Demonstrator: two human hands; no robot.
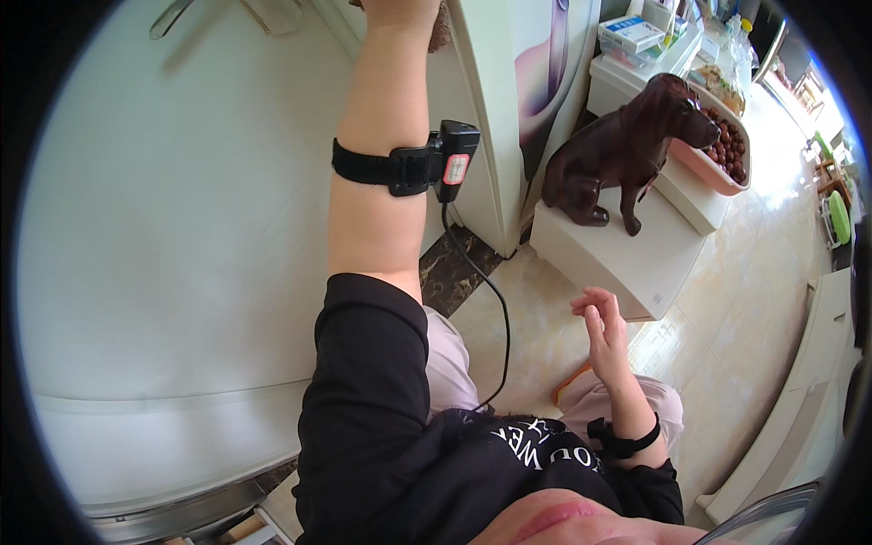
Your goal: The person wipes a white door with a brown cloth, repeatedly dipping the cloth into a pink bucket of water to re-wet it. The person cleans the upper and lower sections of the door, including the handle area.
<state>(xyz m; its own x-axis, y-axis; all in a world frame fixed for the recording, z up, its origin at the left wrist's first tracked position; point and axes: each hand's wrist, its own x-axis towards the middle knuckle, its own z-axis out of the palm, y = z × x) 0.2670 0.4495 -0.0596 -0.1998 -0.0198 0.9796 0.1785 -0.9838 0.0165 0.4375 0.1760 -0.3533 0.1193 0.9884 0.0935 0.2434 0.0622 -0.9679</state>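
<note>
At the top edge my left hand is cut off by the frame, with the arm stretched out beside a large white panel. Fuzzy brown cloth sticks out on both sides of this hand; its fingers are hidden. My right hand hangs in front of the body with nothing in it, fingers apart and slightly bent, near the front corner of a white cabinet. A dark, glossy dog figurine sits upright on that cabinet.
A pink-rimmed tub of round brown items stands behind the figurine. Farther back are boxes and plastic bags. A black cable runs from the forearm device to my body. A metal handle is at upper left.
</note>
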